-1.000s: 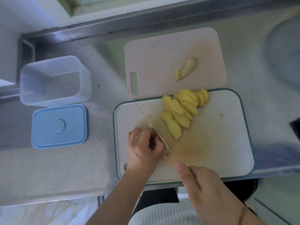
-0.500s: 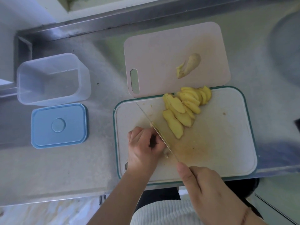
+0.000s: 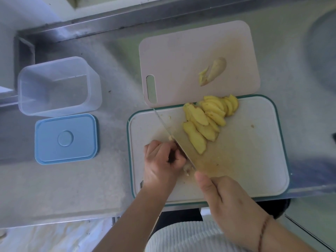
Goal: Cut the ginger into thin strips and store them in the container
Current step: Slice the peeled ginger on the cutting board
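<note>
Several yellow ginger slices (image 3: 205, 120) lie fanned on the white, green-rimmed cutting board (image 3: 254, 160). My left hand (image 3: 161, 162) curls over a small ginger piece (image 3: 187, 168) near the board's left front, mostly hiding it. My right hand (image 3: 221, 195) grips the knife (image 3: 172, 135), whose blade runs diagonally up-left right beside the left fingers. A peeled ginger chunk (image 3: 214, 70) rests on the pink board (image 3: 172, 60) behind. The clear container (image 3: 58, 86) stands open and empty at the left.
The blue lid (image 3: 66, 139) lies flat in front of the container on the steel counter (image 3: 112, 70). A raised steel ledge runs along the back. A sink rim (image 3: 321, 48) shows at the far right.
The knife blade has slid slightly forward and left along the held piece. My left hand stays in place on the ginger; the camera shifted a little.
</note>
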Available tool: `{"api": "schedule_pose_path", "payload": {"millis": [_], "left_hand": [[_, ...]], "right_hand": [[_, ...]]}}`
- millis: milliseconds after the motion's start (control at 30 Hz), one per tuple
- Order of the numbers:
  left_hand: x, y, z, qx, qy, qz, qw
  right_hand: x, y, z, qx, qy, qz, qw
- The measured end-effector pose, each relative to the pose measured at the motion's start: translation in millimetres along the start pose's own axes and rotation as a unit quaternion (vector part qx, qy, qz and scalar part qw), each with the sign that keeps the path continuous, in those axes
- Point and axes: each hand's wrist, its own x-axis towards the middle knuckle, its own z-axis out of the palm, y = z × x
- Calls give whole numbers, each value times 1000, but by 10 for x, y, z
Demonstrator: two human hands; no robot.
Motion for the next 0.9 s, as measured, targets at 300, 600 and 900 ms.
{"api": "schedule_pose_path", "payload": {"millis": [300,600,900], "left_hand": [[11,0,0,-15,5,1,1000],[-2,-26,2,3,-18,-10,1000],[-10,-12,11,18,-16,-19,1000]], "right_hand": [[-127,83,51,-61,24,11,998],[-268,189,33,-21,-26,78,996],[20,150,131,-22,-2,1,1000]]}}
